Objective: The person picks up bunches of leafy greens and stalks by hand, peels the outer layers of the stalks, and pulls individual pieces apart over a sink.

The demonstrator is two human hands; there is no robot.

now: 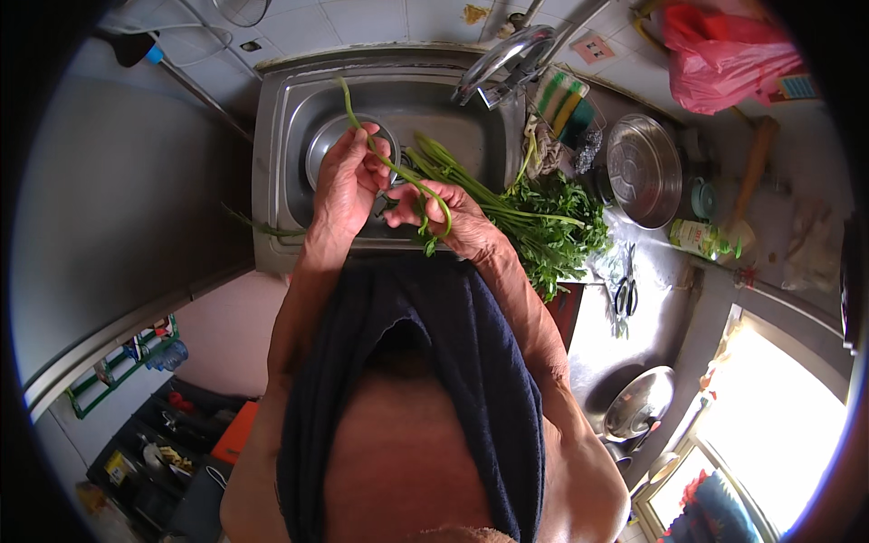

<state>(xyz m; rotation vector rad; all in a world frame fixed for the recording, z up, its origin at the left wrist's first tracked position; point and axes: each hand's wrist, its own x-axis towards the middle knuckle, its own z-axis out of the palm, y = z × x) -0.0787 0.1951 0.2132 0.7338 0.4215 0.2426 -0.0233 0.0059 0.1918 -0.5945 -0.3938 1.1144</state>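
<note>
My left hand pinches a long green celery-like stalk above the stainless steel sink. The stalk's upper end points to the far side of the sink. My right hand holds its bent lower part, where a few small leaves hang. Below my left hand a round metal bowl stands in the sink, partly hidden. A bunch of leafy stalks lies across the sink's right side, its leaves spread on the counter. Near the sink's left front edge rests a thin leafy sprig.
The chrome faucet arches over the back right. Right of the sink are sponges, a steel wool pad, a round metal pan, a bottle and scissors. A large dark panel stands at the left.
</note>
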